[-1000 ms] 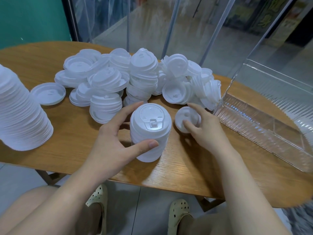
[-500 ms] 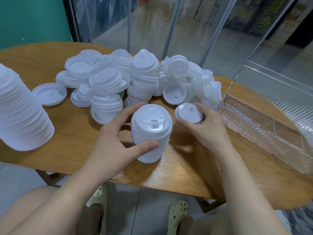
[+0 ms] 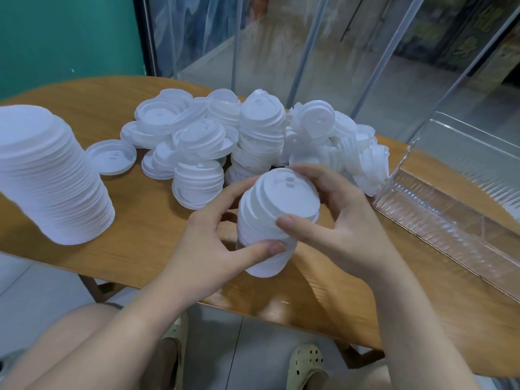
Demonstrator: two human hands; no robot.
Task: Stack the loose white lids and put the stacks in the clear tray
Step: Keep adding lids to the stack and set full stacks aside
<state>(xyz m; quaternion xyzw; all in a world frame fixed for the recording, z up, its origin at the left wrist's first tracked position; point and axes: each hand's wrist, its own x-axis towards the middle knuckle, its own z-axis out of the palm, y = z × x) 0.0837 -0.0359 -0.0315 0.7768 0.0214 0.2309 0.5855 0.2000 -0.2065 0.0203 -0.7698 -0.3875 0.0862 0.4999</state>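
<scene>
One lid (image 3: pixel 289 196) sits tilted on top of the short stack (image 3: pixel 264 235) at the counter's (image 3: pixel 146 249) near edge. Your left hand (image 3: pixel 213 249) wraps a firm grip around the stack's side; your right hand (image 3: pixel 346 218) pinches the lid's rim. Level the lid, centre it, then press evenly until it nests. The clear tray (image 3: pixel 439 218) waits to the right, well apart.

Soft daylight, slight blur, wide-angle bending.

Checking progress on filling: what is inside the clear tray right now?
The clear tray shows only bare ribbed plastic, no lids; its far right end is cut off by the frame.
</scene>
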